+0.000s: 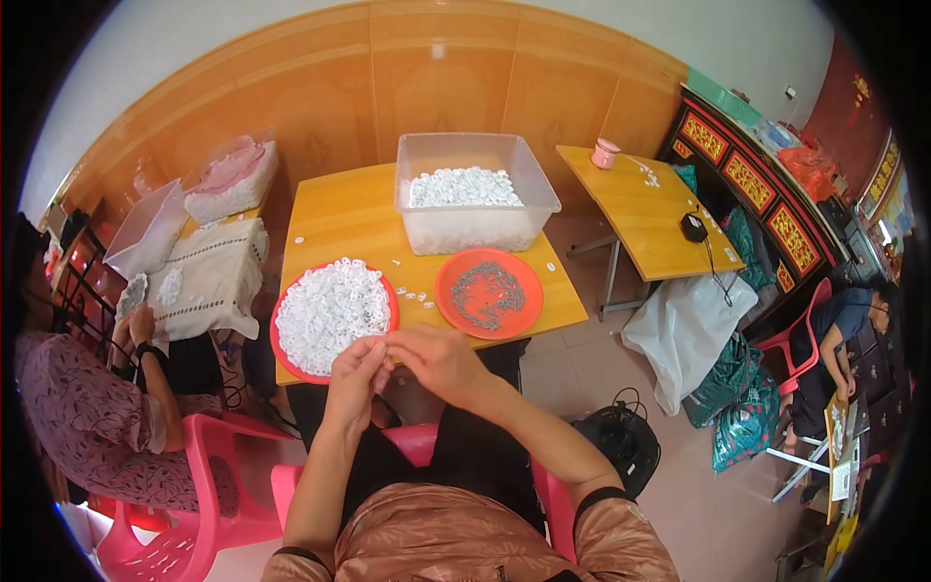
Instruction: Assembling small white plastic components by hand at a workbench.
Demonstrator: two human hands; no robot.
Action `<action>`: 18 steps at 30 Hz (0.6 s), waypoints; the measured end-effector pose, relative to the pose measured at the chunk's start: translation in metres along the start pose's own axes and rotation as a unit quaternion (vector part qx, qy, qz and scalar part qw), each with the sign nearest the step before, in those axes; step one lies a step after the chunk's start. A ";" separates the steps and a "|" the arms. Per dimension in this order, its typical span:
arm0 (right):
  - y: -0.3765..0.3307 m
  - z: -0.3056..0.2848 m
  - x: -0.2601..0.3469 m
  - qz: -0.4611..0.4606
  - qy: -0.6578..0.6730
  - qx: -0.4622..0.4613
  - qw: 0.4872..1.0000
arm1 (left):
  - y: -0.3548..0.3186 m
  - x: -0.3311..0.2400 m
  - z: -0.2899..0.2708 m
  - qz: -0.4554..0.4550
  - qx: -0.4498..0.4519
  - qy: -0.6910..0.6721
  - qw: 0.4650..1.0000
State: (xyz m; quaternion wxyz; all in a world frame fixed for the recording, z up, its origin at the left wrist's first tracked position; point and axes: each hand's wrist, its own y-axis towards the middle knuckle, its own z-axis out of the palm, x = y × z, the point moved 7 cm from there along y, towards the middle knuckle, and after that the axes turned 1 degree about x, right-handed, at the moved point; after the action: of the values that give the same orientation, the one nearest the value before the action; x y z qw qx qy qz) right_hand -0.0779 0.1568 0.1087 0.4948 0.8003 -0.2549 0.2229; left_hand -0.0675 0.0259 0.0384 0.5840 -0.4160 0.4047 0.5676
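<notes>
Left grip (pixel 355 374): at the red tray's near right edge; thumb and fingers drawn together in a small pinch. Whether a piece lies within it cannot be told.

Right grip (pixel 448 364): just right of the left grip, over the tray's near right corner as seen from above; thumb and forefinger closed together, their tips meeting those of the left. Any piece held is hidden.

Red tray (pixel 395 306): the landmark; round, on the yellow surface (pixel 330 218), heaped with small white pieces (pixel 335 312).

Orange-red dish (pixel 534 308): to the right of the red tray, near it but apart; it bears thin dark grey pieces (pixel 467 303) strewn in a rough ring.

Loose white pieces (pixel 411 296): a few, between the red tray and the dish.

Clear bin (pixel 470 153): beyond the red tray and to its right, partly filled with similar white pieces.

Step at the fingertips: judged to be fine two-handed work on one small piece, too small or too well covered to identify.

Next move: appears to call for a steady, light double pinch with the tips aligned; should another white piece be needed, the tray's heap lies closest, while the grey pieces require a rightward reach.
</notes>
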 end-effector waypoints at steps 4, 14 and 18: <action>0.006 0.025 0.027 -0.078 -0.065 0.071 0.992 | -0.023 -0.001 -0.021 -0.025 -0.014 -0.066 0.997; -0.015 0.045 0.008 0.233 0.228 -0.017 0.945 | -0.050 -0.022 -0.037 -0.025 -0.100 -0.204 0.973; -0.031 0.052 -0.003 0.299 0.354 -0.026 0.886 | -0.054 -0.024 -0.045 -0.022 -0.093 -0.195 0.976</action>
State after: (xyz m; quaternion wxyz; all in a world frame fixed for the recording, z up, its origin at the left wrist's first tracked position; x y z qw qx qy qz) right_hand -0.0553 0.1218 0.0647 0.4828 0.5407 -0.2954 0.6223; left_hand -0.0138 -0.0253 0.0480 0.6223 -0.3590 0.2193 0.6601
